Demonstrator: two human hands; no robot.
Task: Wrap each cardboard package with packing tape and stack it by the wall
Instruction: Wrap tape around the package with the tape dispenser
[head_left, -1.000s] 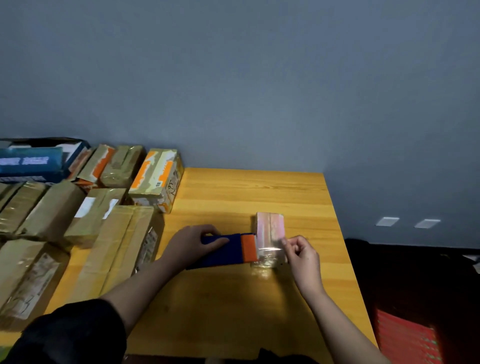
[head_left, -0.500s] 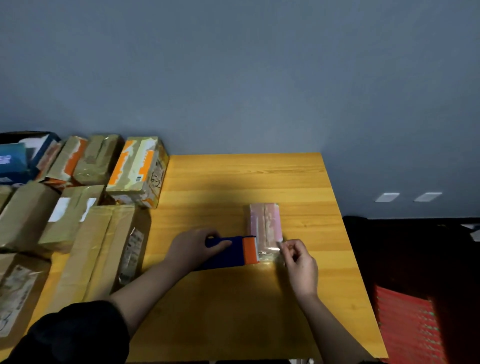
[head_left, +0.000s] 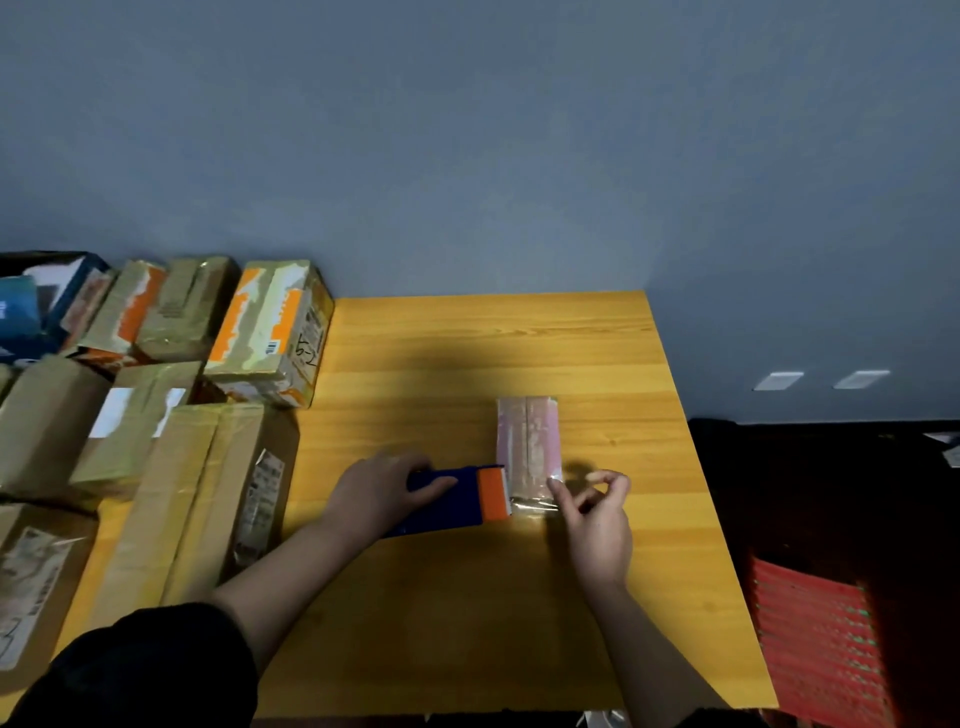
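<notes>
Head view. A small pink cardboard package is shown lying flat on the wooden tabletop, right of centre and well apart from the grey wall. A blue-and-orange tape dispenser is gripped by the left hand, its orange end set against the package's near left edge. A strip of clear packing tape is drawn across the near end and pinched between thumb and forefinger of the right hand. The package is judged light, stiff and liable to slide; it is best held by its long sides. Taped cartons are stacked far left.
</notes>
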